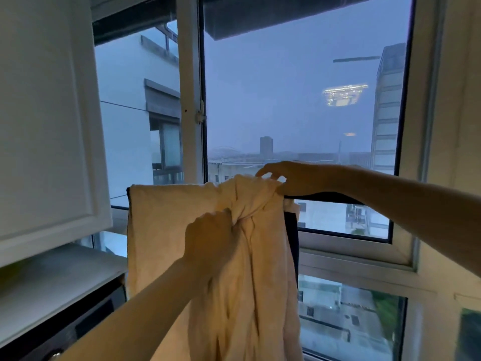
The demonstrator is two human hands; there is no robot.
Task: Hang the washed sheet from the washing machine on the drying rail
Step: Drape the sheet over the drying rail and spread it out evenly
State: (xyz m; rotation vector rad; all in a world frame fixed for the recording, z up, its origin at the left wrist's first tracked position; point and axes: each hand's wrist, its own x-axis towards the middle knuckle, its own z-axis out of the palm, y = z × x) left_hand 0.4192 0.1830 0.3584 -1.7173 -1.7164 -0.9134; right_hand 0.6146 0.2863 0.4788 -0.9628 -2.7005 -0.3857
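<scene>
**Hands clamped on a half-spread sheet at the rail**

The left hand (pixel 210 238) is closed in a fist round a twisted bunch of the sheet (pixel 161 230), just below the rail. The right hand (pixel 289 178) is higher up and to the right. It pinches the gathered top of the cloth between thumb and fingertips, right where the cloth crosses the drying rail (pixel 320 198). The two hands are near each other but not touching.

The cream sheet is already draped over the dark rail in front of the window (pixel 191 74). Its left part lies flat and smooth, while the right part is roped into thick folds that fall out of view at the bottom. To the right of the bunch the rail is bare. A dark strip (pixel 291 230) hangs just behind the sheet's right edge, and I cannot tell whether it is a garment or part of the frame.

The likely next job is to draw the bunch rightward along the bare rail, and several things could go wrong:

- **Sliding off:** wet cloth is heavy, so if more weight hangs on the near side and both grips loosen together, the sheet could slide off.
- **Disturbing the flat part:** a hard sideways pull could drag the flat left part askew.
- **Slow drying:** if the twist is left in place, those folds would probably dry slowly.
- **Catching the cupboard door:** the open cupboard door (pixel 44 126) at the left stands near enough for an elbow to catch it.
</scene>
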